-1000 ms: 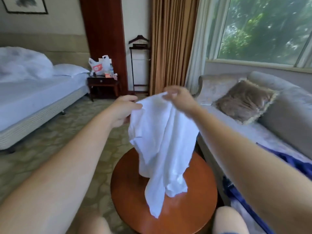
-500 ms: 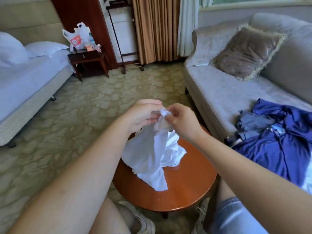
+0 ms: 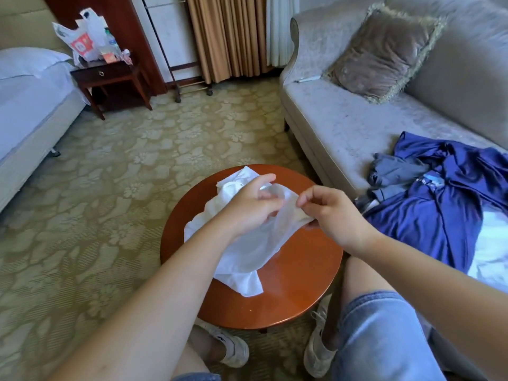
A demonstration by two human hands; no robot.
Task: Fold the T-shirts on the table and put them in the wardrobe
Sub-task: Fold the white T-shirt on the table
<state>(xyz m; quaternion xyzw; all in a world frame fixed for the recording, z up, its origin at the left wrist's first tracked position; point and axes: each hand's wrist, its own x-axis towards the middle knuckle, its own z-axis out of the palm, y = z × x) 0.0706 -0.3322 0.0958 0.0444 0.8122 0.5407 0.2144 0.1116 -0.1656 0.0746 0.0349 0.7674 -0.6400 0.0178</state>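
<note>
White T-shirt (image 3: 242,257) lies crumpled on a round wooden table (image 3: 302,284), its upper edge lifted. Left hand (image 3: 247,207) and right hand (image 3: 332,215) each pinch that edge with curled fingers. Farther right, blue clothes (image 3: 439,215) lie on a grey sofa (image 3: 343,127).

Round wooden table (image 3: 302,284) is standing on the patterned carpet (image 3: 110,188). White T-shirt (image 3: 247,254) is lying crumpled on its left and middle, top part lifted off the surface; the right side is showing bare wood. Sofa (image 3: 343,127) is carrying a blue shirt (image 3: 439,215) spread out beside a bunched grey garment (image 3: 395,171), something white (image 3: 492,243) lying under the blue, and a fringed cushion (image 3: 382,50) leaning on the backrest. Nightstand (image 3: 110,74) is holding plastic bags (image 3: 85,37) and small items, too cluttered to ID. Bed (image 3: 27,105) is carrying a pillow (image 3: 24,59). Wheeled rack (image 3: 189,89) is standing on the carpet by the curtain.
</note>
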